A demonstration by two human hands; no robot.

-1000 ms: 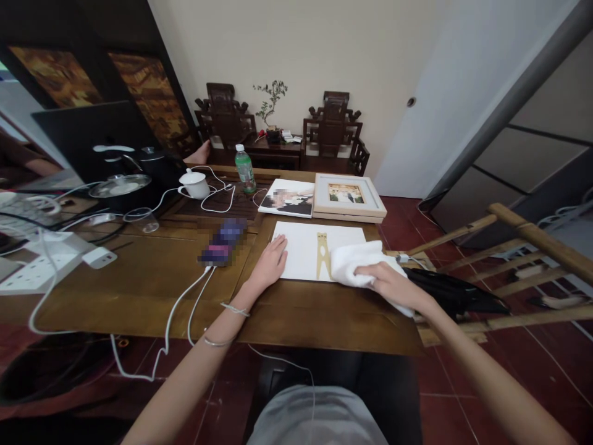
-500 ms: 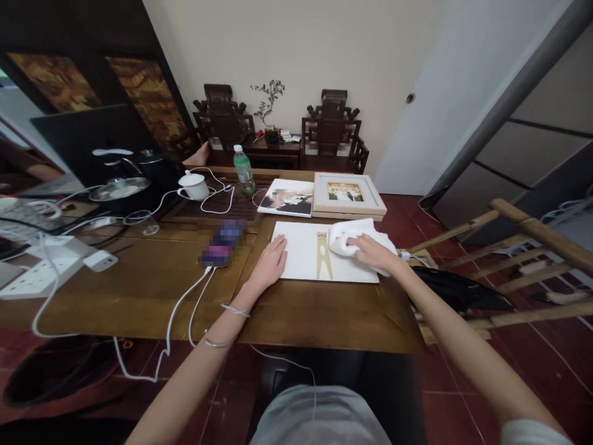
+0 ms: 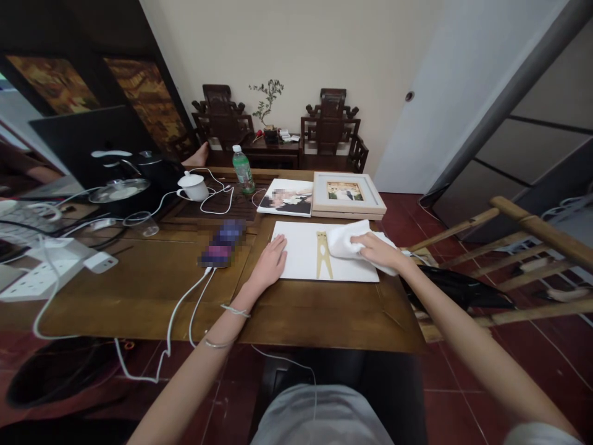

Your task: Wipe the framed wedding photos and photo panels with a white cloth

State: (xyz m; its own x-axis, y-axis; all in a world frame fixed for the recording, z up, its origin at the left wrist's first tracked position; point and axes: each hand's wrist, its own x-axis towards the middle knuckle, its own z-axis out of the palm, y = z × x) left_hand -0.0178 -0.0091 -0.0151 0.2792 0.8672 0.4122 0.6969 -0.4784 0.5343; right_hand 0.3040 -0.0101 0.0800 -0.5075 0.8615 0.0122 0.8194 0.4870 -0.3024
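A white rectangular panel [image 3: 299,253] lies flat on the wooden table [image 3: 296,315] in front of me. Down its middle runs a gold, fork-legged piece [image 3: 323,254], which looks like a stand leg. My left hand [image 3: 272,259] rests flat on the panel's left edge, fingers stretched out. At the panel's right side, my right hand [image 3: 377,248] grips a bunched white cloth [image 3: 343,238] pressed against the surface. The cloth hides the panel's upper right part.
Behind the panel lie a framed photo [image 3: 370,185] and a photo print [image 3: 296,209]. A phone [image 3: 222,244] on cables, a green bottle [image 3: 243,170], a lidded cup [image 3: 193,188] and a power strip [image 3: 41,275] stand leftward. A wooden rack [image 3: 523,228] is at the right.
My right hand has shifted slightly right with the cloth, whose bunched shape has changed. My left hand and the panel stay in place.
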